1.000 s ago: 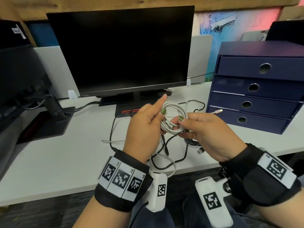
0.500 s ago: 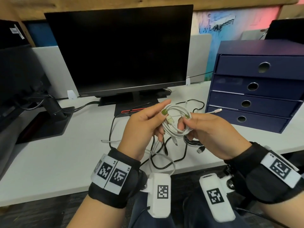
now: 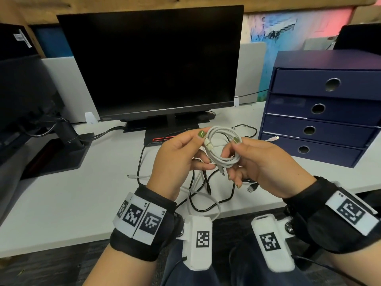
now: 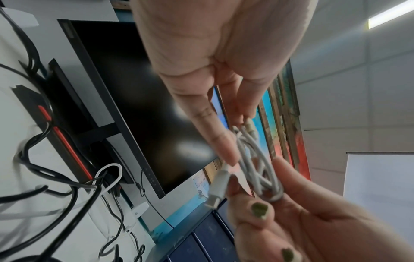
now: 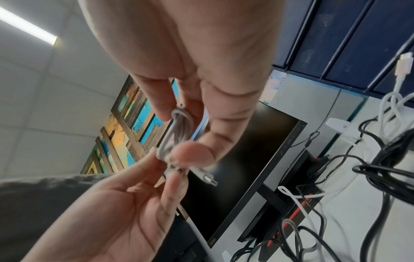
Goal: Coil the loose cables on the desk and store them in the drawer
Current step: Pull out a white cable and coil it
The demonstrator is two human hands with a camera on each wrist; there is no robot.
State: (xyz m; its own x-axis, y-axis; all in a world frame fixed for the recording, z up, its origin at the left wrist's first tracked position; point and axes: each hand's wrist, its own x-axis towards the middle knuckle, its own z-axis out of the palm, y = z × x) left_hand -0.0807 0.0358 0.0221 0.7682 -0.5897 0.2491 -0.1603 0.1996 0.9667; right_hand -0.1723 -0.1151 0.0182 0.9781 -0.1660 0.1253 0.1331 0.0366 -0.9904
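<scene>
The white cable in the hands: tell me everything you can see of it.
The white cable is a thin, smooth, plastic-looking cord wound into a small coil of several loops, held in the air above the desk. The left hand pinches one side, the right hand the other. A white plug end with a metal tip sticks out below.

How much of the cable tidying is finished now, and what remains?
Done: nothing is stored; all four drawers look shut. In hand: the white cable is wound into a coil, held by the left hand and right hand. Left: black cables lie loose on the desk.
</scene>
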